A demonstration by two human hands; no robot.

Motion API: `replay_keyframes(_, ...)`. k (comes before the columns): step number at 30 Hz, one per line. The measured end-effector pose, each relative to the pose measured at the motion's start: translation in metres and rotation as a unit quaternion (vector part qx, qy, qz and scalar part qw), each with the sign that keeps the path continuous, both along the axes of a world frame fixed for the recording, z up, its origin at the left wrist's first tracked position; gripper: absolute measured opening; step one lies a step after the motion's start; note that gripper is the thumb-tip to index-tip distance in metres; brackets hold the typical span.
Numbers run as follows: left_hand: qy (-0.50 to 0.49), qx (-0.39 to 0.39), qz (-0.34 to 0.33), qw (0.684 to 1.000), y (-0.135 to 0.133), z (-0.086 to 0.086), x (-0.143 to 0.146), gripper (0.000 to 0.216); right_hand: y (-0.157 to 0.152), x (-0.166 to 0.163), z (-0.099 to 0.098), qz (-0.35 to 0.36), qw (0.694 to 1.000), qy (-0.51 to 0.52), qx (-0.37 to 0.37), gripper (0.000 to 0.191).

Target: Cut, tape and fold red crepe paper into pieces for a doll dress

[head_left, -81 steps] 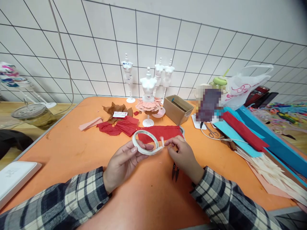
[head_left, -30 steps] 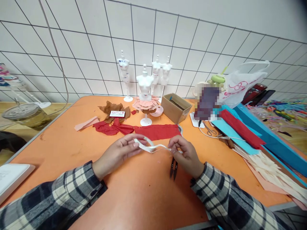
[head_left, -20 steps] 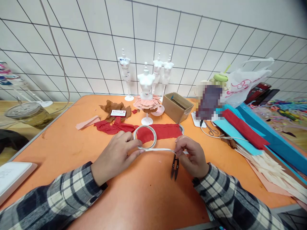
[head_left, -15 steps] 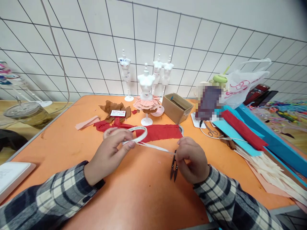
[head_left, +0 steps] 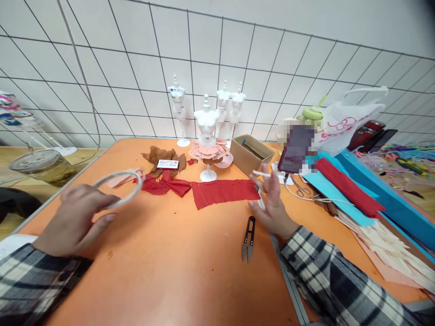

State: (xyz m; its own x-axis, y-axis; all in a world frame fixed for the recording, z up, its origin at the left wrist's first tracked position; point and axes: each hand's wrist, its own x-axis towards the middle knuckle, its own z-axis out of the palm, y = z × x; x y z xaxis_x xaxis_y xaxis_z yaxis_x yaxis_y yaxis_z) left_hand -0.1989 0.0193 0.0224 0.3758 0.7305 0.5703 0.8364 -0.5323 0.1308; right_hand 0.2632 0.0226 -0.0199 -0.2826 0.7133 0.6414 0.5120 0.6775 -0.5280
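Left fingers (head_left: 103, 221) holding tape roll (head_left: 132, 194), orange tabletop (head_left: 170, 258), black-lined white wall (head_left: 205, 38).

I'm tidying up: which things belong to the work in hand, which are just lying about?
In use: tape roll in left hand, tape piece on right hand; probably red strip, black snips.
Seemingly lying about: cardboard box, plastic bag, white cable.

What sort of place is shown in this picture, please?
Probably a small craft workspace: a miniature dress form wears a pink ruffled skirt, with a red strip and black snips on the orange table.
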Motion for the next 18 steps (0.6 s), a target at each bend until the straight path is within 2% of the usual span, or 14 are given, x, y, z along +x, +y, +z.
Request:
replay_keyframes(2, 0.09, -0.039, -0.068, 0.993, -0.006, -0.007, -0.004, 0.015, 0.006, -0.001, -0.005, 0.038, 0.996, -0.077, -0.039, 0.084)
replay_keyframes(4, 0.14, -0.044, -0.078, 0.986, -0.008, -0.015, -0.005, 0.018, 0.007, -0.003, -0.007, 0.043, 0.985, -0.157, -0.061, 0.084)
replay_keyframes(8, 0.2, -0.058, 0.003, 0.978, -0.003, -0.022, -0.004, 0.03, -0.002, -0.011, -0.001, 0.017, 0.96, -0.268, -0.073, 0.082)
replay_keyframes(11, 0.232, -0.086, 0.087, 0.965, -0.004, -0.016, 0.001, 0.037, -0.018, -0.022, 0.005, 0.015, 0.955, -0.288, -0.071, 0.075)
replay_keyframes(13, 0.228, -0.074, 0.101, 0.966, -0.01, -0.009, 0.009, 0.038, -0.031, -0.03, 0.01, 0.011, 0.956, -0.284, -0.072, 0.07)
replay_keyframes(16, 0.173, -0.051, 0.018, 0.983, -0.026, -0.003, 0.032, 0.026, -0.045, -0.036, 0.018, -0.004, 0.969, -0.24, -0.061, 0.066)
replay_keyframes(18, 0.131, -0.066, -0.047, 0.988, -0.036, -0.006, 0.056, 0.018, -0.047, -0.035, 0.02, -0.025, 0.982, -0.181, -0.049, 0.058)
